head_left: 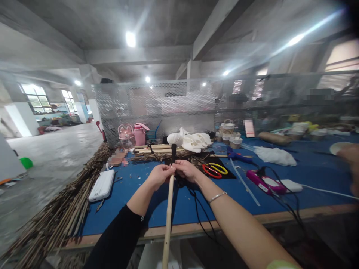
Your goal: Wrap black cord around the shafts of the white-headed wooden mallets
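Both hands meet at the upper part of a long pale wooden stick (168,220), which runs down past the table's front edge. My left hand (161,176) pinches the stick from the left. On its other side, my right hand (185,170) is closed with its fingertips at the same spot; whether it grips the stick or a black piece is too small to tell. A black upright rod (174,151) rises just above the fingers. Behind lie a white cloth (198,142), a bundle of sticks (157,149) and scissors with red and yellow handles (212,170).
Dry twigs (73,201) line the table's left end beside a white power bank (102,185). A blue glue gun (238,155), purple device (265,182) and black cables lie right. Another person's hand (350,160) is blurred at far right. A perforated screen (151,101) stands behind.
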The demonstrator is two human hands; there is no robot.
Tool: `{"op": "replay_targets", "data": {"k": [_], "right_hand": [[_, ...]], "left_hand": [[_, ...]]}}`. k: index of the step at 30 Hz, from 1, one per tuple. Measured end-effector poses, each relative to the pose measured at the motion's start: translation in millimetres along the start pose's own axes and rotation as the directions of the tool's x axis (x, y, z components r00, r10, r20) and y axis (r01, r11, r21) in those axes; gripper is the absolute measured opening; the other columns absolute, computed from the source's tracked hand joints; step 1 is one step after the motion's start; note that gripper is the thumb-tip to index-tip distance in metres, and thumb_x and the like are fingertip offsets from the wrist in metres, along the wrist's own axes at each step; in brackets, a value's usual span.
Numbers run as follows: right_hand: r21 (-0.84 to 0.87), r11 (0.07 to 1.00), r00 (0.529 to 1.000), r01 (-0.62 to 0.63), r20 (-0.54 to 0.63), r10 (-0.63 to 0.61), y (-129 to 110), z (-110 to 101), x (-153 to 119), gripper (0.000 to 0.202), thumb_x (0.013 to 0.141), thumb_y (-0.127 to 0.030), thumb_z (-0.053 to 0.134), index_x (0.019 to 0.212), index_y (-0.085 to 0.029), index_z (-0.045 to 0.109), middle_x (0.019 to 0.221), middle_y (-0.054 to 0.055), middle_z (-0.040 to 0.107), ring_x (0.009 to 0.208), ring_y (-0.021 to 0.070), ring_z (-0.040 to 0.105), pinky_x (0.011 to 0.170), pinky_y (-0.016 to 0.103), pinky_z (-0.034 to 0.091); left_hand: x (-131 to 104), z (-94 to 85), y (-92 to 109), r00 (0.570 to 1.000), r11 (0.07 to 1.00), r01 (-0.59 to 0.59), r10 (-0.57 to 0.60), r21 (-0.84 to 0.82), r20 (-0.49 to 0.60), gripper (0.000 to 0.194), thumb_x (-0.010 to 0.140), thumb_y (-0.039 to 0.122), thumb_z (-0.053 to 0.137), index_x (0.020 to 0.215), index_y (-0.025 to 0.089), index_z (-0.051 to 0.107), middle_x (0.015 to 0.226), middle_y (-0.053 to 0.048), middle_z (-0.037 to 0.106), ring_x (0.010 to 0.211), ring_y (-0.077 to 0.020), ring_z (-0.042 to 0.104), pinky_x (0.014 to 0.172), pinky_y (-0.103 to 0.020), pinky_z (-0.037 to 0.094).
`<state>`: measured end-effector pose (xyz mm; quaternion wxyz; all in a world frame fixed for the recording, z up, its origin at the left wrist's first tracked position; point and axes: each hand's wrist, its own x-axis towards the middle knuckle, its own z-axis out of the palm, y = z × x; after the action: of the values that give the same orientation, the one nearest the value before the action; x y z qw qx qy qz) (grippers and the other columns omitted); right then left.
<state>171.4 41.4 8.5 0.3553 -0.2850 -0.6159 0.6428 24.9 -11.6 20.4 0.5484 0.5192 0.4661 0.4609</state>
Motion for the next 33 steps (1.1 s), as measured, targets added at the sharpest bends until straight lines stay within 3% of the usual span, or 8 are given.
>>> {"op": "replay_targets", "data": {"k": [4,8,11,15,18,24,33], "right_hand": [[0.051,0.999,0.999,0.009,0.032,-0.011,-1.5,-1.6,-1.0,0.034,0.069,-0.042,0.066,0.082,-0.013,0.053,0.043,-0.010,0.035,0.034,0.0019,0.017,0.033,0.018,0.008],[0.082,0.996,0.997,0.026,0.063,-0.032,-0.7,-3.8,-0.6,0.032,0.070,-0.041,0.065,0.074,-0.014,0.051,0.042,-0.009,0.036,0.033,0.0021,0.018,0.033,0.019,0.008],[0.065,0.997,0.999,0.033,0.040,-0.035,0.4,-4.5,0.2,0.030,0.068,-0.039,0.066,0.069,-0.015,0.049,0.041,-0.010,0.033,0.033,0.0017,0.015,0.033,0.020,0.006],[0.005,1.000,0.999,0.026,-0.023,-0.026,1.3,-3.4,1.5,0.029,0.067,-0.038,0.067,0.067,-0.015,0.049,0.039,-0.011,0.027,0.032,0.0019,0.014,0.033,0.020,0.006],[-0.056,0.998,0.999,0.019,-0.047,-0.022,1.8,-2.3,2.4,0.028,0.066,-0.038,0.066,0.067,-0.014,0.051,0.040,-0.010,0.033,0.032,0.0016,0.017,0.032,0.020,0.007],[-0.091,0.996,0.998,0.012,-0.067,-0.018,1.1,-0.1,2.3,0.030,0.067,-0.040,0.066,0.066,-0.015,0.051,0.041,-0.009,0.035,0.031,0.0015,0.019,0.032,0.019,0.008],[0.046,0.999,1.000,0.014,0.016,-0.015,0.4,-3.0,0.7,0.032,0.067,-0.042,0.067,0.073,-0.015,0.051,0.042,-0.011,0.029,0.034,0.0019,0.015,0.033,0.018,0.007]], "left_hand": [[-1.5,1.4,2.2,0.996,0.994,0.051,-0.044,-0.101,0.072,0.035,0.062,0.042,0.072,0.070,0.011,0.057,0.063,-0.004,0.060,0.055,-0.0120,0.058,0.057,-0.025,0.046],[-1.1,1.4,2.4,0.991,0.986,0.080,-0.063,-0.148,0.116,0.029,0.070,0.039,0.066,0.076,0.012,0.058,0.073,-0.008,0.064,0.058,-0.0130,0.061,0.056,-0.024,0.046],[-0.1,0.1,0.7,0.997,0.999,0.044,-0.043,-0.012,0.067,0.032,0.070,0.044,0.063,0.071,0.012,0.057,0.063,-0.006,0.062,0.050,-0.0120,0.057,0.047,-0.022,0.041],[1.0,-1.9,-1.6,0.984,0.958,-0.113,0.145,0.265,-0.107,0.038,0.062,0.049,0.068,0.062,0.013,0.054,0.047,0.002,0.051,0.038,-0.0066,0.042,0.039,-0.018,0.031],[0.0,-1.4,-1.5,0.983,0.942,-0.122,0.158,0.314,-0.094,0.037,0.058,0.046,0.072,0.062,0.014,0.053,0.046,0.003,0.051,0.038,-0.0062,0.041,0.039,-0.018,0.031],[-1.7,0.4,0.3,0.996,0.986,-0.069,0.078,0.151,-0.053,0.039,0.055,0.045,0.075,0.061,0.013,0.053,0.046,0.004,0.047,0.041,-0.0059,0.041,0.043,-0.019,0.035],[-0.1,-3.0,2.3,0.997,1.000,-0.009,0.011,-0.026,0.072,0.038,0.056,0.043,0.075,0.063,0.011,0.055,0.053,0.003,0.049,0.047,-0.0062,0.046,0.053,-0.022,0.042]]}}
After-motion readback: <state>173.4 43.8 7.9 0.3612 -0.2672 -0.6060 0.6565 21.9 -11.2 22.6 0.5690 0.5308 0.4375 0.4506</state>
